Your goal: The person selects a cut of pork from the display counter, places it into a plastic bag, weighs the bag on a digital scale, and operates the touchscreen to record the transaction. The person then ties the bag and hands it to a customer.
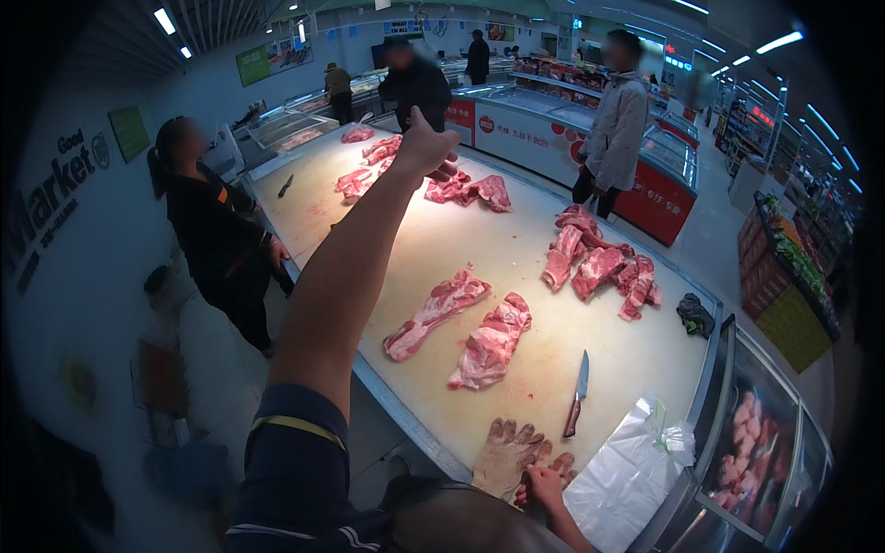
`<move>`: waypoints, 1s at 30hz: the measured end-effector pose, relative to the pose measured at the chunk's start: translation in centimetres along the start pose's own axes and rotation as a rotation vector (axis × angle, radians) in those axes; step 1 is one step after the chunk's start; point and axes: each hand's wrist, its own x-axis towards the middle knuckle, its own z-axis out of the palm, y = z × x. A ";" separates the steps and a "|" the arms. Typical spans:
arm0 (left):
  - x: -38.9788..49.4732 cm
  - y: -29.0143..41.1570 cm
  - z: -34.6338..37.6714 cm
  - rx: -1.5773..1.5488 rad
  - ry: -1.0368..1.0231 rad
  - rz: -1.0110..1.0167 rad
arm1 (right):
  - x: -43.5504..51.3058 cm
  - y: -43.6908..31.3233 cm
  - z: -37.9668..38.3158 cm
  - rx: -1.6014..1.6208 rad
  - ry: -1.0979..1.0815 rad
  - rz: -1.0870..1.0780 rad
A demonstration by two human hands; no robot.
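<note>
My left arm is stretched out over the table, and my left hand [425,148] points forward with its index finger out. It holds nothing. Down at the near edge, my right hand [544,486] rests with curled fingers against a pair of stained work gloves [499,453]; whether it grips one is unclear. Beside the gloves lie a knife with a brown handle [578,397] and a stack of clear plastic bags [619,463]. Two slabs of raw meat, one long [439,312] and one broad [491,342], lie farther in on the white cutting table [415,408].
More raw meat lies at the right [601,259] and far end [373,155]. A small knife [285,185] and a dark crumpled bag [695,315] sit near the edges. A person [218,228] stands left, another [617,121] right. A glass meat case [750,435] adjoins the table.
</note>
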 end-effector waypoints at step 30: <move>-1.4 -0.3 1.7 0.023 -0.048 -0.013 | -0.1 -0.3 0.2 -0.020 -0.046 -0.001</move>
